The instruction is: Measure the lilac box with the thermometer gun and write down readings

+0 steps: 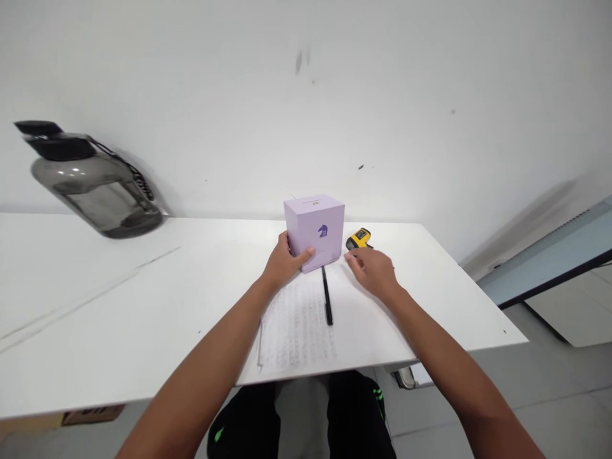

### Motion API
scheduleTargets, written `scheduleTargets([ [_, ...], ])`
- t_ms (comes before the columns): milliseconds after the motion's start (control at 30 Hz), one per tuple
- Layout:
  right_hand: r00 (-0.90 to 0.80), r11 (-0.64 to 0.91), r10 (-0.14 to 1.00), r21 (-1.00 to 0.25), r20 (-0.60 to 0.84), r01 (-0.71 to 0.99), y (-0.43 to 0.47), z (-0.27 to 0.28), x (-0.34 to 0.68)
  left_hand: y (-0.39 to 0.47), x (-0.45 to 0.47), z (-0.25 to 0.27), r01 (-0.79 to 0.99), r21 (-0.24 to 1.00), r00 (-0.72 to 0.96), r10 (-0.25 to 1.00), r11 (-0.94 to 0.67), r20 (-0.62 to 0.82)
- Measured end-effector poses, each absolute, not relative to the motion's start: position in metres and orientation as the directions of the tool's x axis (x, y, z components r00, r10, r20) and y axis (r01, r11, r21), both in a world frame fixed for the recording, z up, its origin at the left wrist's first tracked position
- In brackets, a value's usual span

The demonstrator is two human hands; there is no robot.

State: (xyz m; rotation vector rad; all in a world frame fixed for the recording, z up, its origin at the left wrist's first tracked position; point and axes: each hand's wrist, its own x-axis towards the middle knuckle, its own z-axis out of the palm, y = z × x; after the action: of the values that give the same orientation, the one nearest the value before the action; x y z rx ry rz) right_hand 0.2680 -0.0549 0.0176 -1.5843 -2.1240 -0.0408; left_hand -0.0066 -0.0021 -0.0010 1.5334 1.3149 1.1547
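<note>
A pale purple box (pixel 315 233) with a dark horse-head emblem stands on the white table, slightly tilted toward me. My left hand (pixel 289 260) grips its lower left side, thumb across the front and fingers around the edge. Just off the box's lower right corner is my right hand (pixel 373 269), its fingers curled in; whatever they may hold is hidden. Behind that hand lies a yellow and black handheld device (pixel 359 239), partly covered. A black pen (pixel 327 299) rests on a sheet of handwritten paper (pixel 296 328) in front of the box.
A grey see-through bottle (pixel 102 185) with a black lid stands at the back left by the wall (pixel 239 115). The white table (pixel 119 319) ends near my legs and on the right, where a glass-like panel (pixel 549 255) stands beyond it.
</note>
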Motion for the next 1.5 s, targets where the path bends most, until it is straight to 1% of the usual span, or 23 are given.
scheduleTargets([
  [67, -0.435, 0.527, 0.827, -0.225, 0.357, 0.819, -0.061, 0.012, 0.26, -0.001, -0.007, -0.003, 0.265, 0.95, 0.046, 0.986, -0.164, 0.157],
  [133, -0.591, 0.639, 0.758, -0.131, 0.276, 0.758, -0.065, 0.008, 0.253, 0.0, -0.008, -0.005, 0.266, 0.95, 0.039, 0.986, -0.166, 0.162],
  [200, -0.674, 0.691, 0.711, -0.019, 0.202, 0.723, -0.067, 0.007, 0.246, 0.001, -0.008, -0.006, 0.266, 0.951, 0.034, 0.987, -0.16, 0.157],
  [267, -0.743, 0.745, 0.65, 0.06, 0.16, 0.665, -0.07, 0.008, 0.238, 0.002, -0.008, -0.007, 0.264, 0.952, 0.026, 0.988, -0.155, 0.154],
  [367, -0.831, 0.829, 0.533, 0.098, 0.161, 0.551, -0.078, 0.009, 0.226, 0.003, -0.008, -0.007, 0.24, 0.959, 0.007, 0.988, -0.15, 0.153],
  [433, -0.84, 0.842, 0.512, 0.09, 0.179, 0.533, -0.083, 0.009, 0.222, 0.004, -0.008, -0.006, 0.207, 0.967, 0.005, 0.988, -0.15, 0.152],
  [500, -0.815, 0.825, 0.546, 0.044, 0.195, 0.563, -0.086, 0.009, 0.224, 0.004, -0.008, -0.007, 0.177, 0.972, 0.008, 0.988, -0.152, 0.153],
  [633, -0.767, 0.797, 0.603, -0.121, 0.219, 0.592, -0.085, 0.009, 0.235, 0.005, -0.008, -0.009, 0.161, 0.973, -0.016, 0.985, -0.167, 0.172],
  [767, -0.758, 0.81, 0.585, -0.152, 0.289, 0.566, -0.083, 0.003, 0.236, 0.006, -0.009, -0.013, 0.226, 0.959, -0.036, 0.983, -0.169, 0.181],
  [833, -0.724, 0.811, 0.583, -0.218, 0.368, 0.543, -0.083, 0.0, 0.234, 0.007, -0.009, -0.014, 0.24, 0.958, -0.035, 0.984, -0.159, 0.172],
  [867, -0.682, 0.792, 0.61, -0.289, 0.404, 0.537, -0.083, 0.0, 0.234, 0.007, -0.01, -0.014, 0.24, 0.957, -0.029, 0.985, -0.161, 0.172],
  [900, -0.617, 0.75, 0.662, -0.393, 0.427, 0.532, -0.084, 0.001, 0.234, 0.007, -0.01, -0.015, 0.244, 0.956, -0.027, 0.984, -0.165, 0.176],
  [933, -0.533, 0.68, 0.731, -0.524, 0.426, 0.514, -0.084, 0.002, 0.235, 0.007, -0.01, -0.015, 0.249, 0.954, -0.032, 0.983, -0.166, 0.179],
  [1000, -0.371, 0.473, 0.866, -0.791, 0.335, 0.389, -0.084, 0.006, 0.238, 0.007, -0.01, -0.014, 0.25, 0.953, -0.035, 0.982, -0.17, 0.184],
  [1033, -0.324, 0.362, 0.908, -0.888, 0.266, 0.284, -0.082, 0.008, 0.238, 0.007, -0.01, -0.013, 0.246, 0.955, -0.034, 0.983, -0.169, 0.182],
  [1067, -0.305, 0.264, 0.93, -0.949, 0.204, 0.17, -0.08, 0.009, 0.238, 0.006, -0.01, -0.013, 0.242, 0.956, -0.034, 0.983, -0.166, 0.18],
  [1133, -0.318, 0.139, 0.939, -0.99, 0.134, -0.006, -0.075, 0.009, 0.235, 0.006, -0.009, -0.012, 0.238, 0.959, -0.036, 0.985, -0.154, 0.168],
  [1167, -0.323, 0.112, 0.939, -0.993, 0.121, -0.044, -0.072, 0.008, 0.232, 0.006, -0.009, -0.011, 0.239, 0.959, -0.037, 0.986, -0.149, 0.162],
  [1200, -0.32, 0.105, 0.941, -0.993, 0.114, -0.045, -0.07, 0.006, 0.23, 0.006, -0.009, -0.01, 0.241, 0.959, -0.037, 0.986, -0.147, 0.16],
  [1333, -0.317, 0.17, 0.941, -0.977, 0.122, 0.126, -0.07, -0.004, 0.224, 0.006, -0.009, -0.01, 0.249, 0.956, -0.042, 0.984, -0.156, 0.172],
  [1500, -0.342, 0.291, 0.923, -0.904, 0.178, 0.314, -0.081, -0.001, 0.223, 0.006, -0.009, -0.011, 0.237, 0.959, -0.033, 0.986, -0.153, 0.165],
])
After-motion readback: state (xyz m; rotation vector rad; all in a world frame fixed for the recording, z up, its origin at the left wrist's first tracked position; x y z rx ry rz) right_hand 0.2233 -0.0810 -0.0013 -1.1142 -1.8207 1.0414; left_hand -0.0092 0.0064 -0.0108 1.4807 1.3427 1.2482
